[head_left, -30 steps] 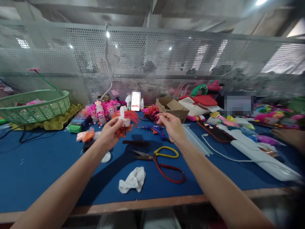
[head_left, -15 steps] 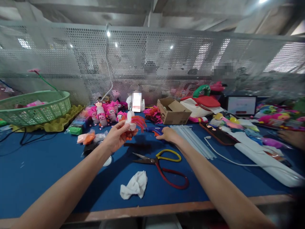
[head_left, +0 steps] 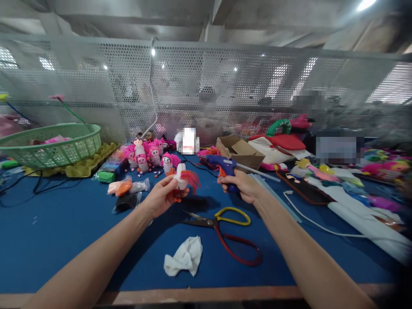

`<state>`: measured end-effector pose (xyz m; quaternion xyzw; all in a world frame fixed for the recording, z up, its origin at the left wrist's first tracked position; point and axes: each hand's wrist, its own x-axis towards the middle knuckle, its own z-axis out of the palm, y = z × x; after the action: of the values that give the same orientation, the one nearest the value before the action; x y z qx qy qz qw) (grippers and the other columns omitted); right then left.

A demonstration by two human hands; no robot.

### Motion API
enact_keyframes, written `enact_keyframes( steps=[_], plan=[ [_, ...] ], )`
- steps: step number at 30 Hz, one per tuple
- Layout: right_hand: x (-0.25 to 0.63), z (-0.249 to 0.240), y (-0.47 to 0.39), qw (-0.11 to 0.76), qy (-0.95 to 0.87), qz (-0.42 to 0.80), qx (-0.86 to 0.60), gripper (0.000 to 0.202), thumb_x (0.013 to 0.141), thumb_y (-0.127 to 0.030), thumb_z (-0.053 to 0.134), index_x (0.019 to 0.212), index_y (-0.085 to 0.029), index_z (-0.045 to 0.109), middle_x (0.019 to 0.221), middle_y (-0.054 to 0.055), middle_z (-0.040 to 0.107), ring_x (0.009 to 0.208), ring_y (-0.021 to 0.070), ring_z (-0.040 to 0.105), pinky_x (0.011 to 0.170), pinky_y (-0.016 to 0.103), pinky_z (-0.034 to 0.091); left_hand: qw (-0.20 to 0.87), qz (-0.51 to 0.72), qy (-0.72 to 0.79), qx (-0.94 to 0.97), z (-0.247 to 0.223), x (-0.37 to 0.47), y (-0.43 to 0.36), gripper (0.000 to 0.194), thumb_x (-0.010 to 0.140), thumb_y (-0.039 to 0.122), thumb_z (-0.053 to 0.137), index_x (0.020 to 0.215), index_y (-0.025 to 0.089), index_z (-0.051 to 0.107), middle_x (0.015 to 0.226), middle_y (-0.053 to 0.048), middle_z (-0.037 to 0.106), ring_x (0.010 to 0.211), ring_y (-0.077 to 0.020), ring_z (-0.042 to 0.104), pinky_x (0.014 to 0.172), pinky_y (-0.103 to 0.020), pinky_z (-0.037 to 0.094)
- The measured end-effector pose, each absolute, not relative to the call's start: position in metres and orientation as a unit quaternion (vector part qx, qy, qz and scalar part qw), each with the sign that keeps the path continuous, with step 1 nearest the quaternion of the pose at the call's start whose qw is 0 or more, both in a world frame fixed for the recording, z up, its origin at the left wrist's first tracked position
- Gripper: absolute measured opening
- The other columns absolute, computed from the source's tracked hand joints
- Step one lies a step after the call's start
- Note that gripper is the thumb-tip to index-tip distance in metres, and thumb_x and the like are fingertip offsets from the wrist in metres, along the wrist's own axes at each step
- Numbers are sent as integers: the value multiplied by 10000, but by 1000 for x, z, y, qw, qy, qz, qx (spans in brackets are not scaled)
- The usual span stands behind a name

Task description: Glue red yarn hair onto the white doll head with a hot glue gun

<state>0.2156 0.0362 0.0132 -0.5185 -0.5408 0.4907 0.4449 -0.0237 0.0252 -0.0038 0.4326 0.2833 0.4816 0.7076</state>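
My left hand (head_left: 165, 195) pinches a small white doll piece (head_left: 181, 177) with red-orange strands hanging to its right and orange bits beneath. In my right hand (head_left: 241, 184) is a blue glue gun (head_left: 220, 162) with an orange trigger, held above the table, its nozzle pointing left and a clear glue stick out of its back. Scissors (head_left: 210, 222) with one yellow and one red handle lie open below the hands. A crumpled white tissue (head_left: 185, 257) rests nearer the front edge. Pink-haired dolls (head_left: 141, 156) stand in a group behind my left hand.
A green basket (head_left: 58, 146) sits at the left on a yellow tray. Small bagged pieces (head_left: 125, 189) lie left of centre. Behind my right hand is a cardboard box (head_left: 241, 150). Clear sticks, a white cable (head_left: 317, 227) and colourful parts lie at the right. A mesh partition stands behind.
My right hand has lifted the glue gun off the table and now grips its handle. My left hand still holds the white piece. The view has shifted slightly.
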Motion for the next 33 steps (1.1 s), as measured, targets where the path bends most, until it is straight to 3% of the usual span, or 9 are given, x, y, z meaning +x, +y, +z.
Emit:
enact_keyframes(
  steps=[6,13,21,33],
  plan=[
    [209,25,21,484,-532,539,-438,285,622,-400,664,675,-155,530,534,-48,488,431,50,441,424,197,348,705,482,282,437,-9,-22,25,328,644,366,678,860,140,579,710,-76,672,596,-145,621,454,-181,393],
    [200,35,3,486,-545,553,-401,218,652,-303,663,783,-148,583,734,27,617,417,34,403,412,209,290,713,475,294,424,-11,-21,24,368,636,360,686,908,141,570,718,-81,665,611,-150,618,460,-189,382],
    [200,37,-4,397,-667,383,-501,294,692,-429,591,708,-136,612,500,-26,475,443,84,399,434,226,305,699,492,304,419,-10,-19,23,354,632,362,688,890,140,592,716,-84,663,607,-155,615,463,-197,364],
    [199,37,-7,366,-713,251,-542,387,738,-506,496,642,-152,622,448,-16,479,440,106,447,451,229,366,692,497,307,424,-8,-18,21,381,601,377,707,865,135,580,700,-78,652,598,-146,605,462,-196,346]
  ],
)
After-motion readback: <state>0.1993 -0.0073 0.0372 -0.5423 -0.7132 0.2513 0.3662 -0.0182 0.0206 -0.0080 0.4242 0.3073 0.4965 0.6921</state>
